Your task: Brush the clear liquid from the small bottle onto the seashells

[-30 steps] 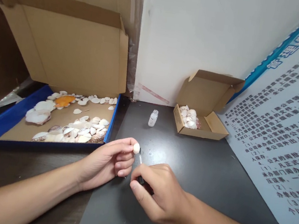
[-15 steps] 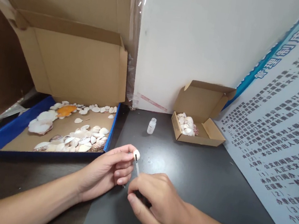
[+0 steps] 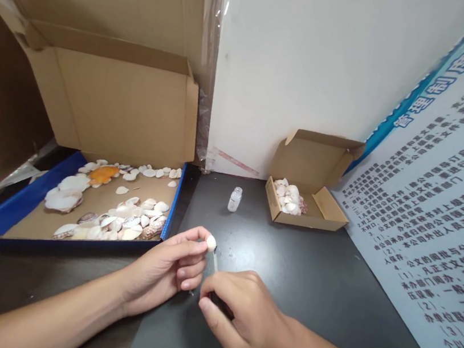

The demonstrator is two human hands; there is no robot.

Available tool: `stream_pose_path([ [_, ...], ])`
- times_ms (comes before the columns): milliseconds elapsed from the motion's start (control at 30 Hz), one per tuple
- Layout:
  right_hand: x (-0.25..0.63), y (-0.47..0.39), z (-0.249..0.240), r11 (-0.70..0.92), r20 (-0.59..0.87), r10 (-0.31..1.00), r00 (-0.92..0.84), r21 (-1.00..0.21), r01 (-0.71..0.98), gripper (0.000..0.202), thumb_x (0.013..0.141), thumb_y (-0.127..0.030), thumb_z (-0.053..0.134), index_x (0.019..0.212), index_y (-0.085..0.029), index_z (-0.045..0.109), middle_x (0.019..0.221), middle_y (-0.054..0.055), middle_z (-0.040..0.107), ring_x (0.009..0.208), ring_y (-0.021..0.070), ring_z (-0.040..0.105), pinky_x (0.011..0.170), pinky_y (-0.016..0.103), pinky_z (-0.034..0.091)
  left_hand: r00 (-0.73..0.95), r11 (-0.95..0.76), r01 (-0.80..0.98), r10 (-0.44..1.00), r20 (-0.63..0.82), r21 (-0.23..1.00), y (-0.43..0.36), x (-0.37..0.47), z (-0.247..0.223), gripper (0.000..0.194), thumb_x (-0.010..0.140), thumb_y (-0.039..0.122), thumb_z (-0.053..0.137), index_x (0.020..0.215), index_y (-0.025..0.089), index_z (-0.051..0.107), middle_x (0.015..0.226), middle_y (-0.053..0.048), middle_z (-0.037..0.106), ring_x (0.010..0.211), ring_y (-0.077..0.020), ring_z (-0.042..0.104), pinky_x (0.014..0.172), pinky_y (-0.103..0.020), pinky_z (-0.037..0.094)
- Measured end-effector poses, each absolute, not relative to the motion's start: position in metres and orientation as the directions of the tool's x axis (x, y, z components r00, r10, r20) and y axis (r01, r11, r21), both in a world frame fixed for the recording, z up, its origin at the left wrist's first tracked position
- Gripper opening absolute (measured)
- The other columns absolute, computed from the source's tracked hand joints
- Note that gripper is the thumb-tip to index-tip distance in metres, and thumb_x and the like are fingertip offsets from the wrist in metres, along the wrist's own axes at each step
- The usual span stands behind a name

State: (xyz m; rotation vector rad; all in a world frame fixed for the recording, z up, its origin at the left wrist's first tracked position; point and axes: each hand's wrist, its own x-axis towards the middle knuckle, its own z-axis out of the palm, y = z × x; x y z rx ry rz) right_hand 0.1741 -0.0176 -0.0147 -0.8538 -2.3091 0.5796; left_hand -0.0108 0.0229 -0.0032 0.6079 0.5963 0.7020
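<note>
One small white shell (image 3: pixel 211 243) sits at centre frame, pinched between thumb and finger of the left hand (image 3: pixel 171 266); the right hand (image 3: pixel 244 320) clamps its fingers round a brush (image 3: pixel 215 261), dark tip at the shell's right edge. Light strokes and a steady pinch should serve best.

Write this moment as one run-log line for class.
left hand: pinches small white shell | right hand: grips brush, dark tip at shell's edge | bottle: upright, uncapped | blue-sided box: open, holds shells
</note>
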Motion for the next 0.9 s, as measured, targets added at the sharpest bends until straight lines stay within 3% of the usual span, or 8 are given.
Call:
stream_pose_path([
  [100, 0.1746, -0.0185, -0.0155, 0.71, 0.389, 0.679, -0.623, -0.564, 0.421, 0.013, 0.094, -0.024, 0.044, 0.09, -0.02, 0.055, 0.076, 0.0, 0.063, 0.061, 0.0125, 0.053, 0.06, 0.024, 0.039, 0.613, 0.614, -0.41, 0.733, -0.295, 0.675, 0.0227, -0.0107, -0.0036, 0.006, 0.09, 0.021, 0.062, 0.088, 0.019, 0.057, 0.056, 0.009, 0.021, 0.05, -0.0072, 0.016, 0.048, -0.019, 0.025],
  [267, 0.1741, -0.0194, -0.0179, 0.666, 0.358, 0.715, -0.601, -0.608, 0.431, 0.015, 0.093, -0.028, 0.045, 0.086, -0.02, 0.055, 0.06, -0.005, 0.054, 0.049, 0.0113, 0.042, 0.052, 0.024, 0.034, 0.619, 0.603, -0.399, 0.733, -0.282, 0.691, 0.0221, -0.0102, -0.003, 0.006, 0.091, 0.021, 0.06, 0.088, 0.019, 0.056, 0.056, 0.009, 0.021, 0.05, -0.0077, 0.016, 0.049, -0.02, 0.023],
  [533, 0.1737, -0.0178, -0.0155, 0.711, 0.391, 0.675, -0.626, -0.569, 0.412, 0.012, 0.093, -0.024, 0.045, 0.087, -0.02, 0.055, 0.074, -0.001, 0.059, 0.06, 0.0123, 0.049, 0.06, 0.024, 0.038, 0.617, 0.599, -0.418, 0.739, -0.27, 0.684, 0.022, -0.0113, -0.0058, 0.011, 0.091, 0.022, 0.062, 0.084, 0.019, 0.053, 0.056, 0.009, 0.021, 0.051, -0.0077, 0.015, 0.049, -0.021, 0.021],
  [733, 0.1735, -0.0204, -0.0135, 0.618, 0.338, 0.758, -0.558, -0.646, 0.448, 0.016, 0.095, -0.028, 0.043, 0.088, -0.02, 0.054, 0.061, -0.004, 0.052, 0.049, 0.0112, 0.043, 0.053, 0.023, 0.034, 0.608, 0.588, -0.428, 0.749, -0.262, 0.686, 0.0212, -0.0115, -0.0051, 0.014, 0.09, 0.021, 0.064, 0.081, 0.019, 0.052, 0.057, 0.009, 0.022, 0.051, -0.0071, 0.017, 0.05, -0.022, 0.02],
  [900, 0.174, -0.0196, -0.0133, 0.7, 0.396, 0.683, -0.613, -0.595, 0.396, 0.014, 0.092, -0.026, 0.044, 0.084, -0.02, 0.054, 0.068, -0.001, 0.057, 0.055, 0.0119, 0.046, 0.056, 0.024, 0.037, 0.604, 0.589, -0.432, 0.751, -0.266, 0.683, 0.021, -0.0113, -0.0047, 0.015, 0.087, 0.022, 0.067, 0.082, 0.019, 0.053, 0.057, 0.009, 0.022, 0.051, -0.007, 0.016, 0.049, -0.021, 0.021],
])
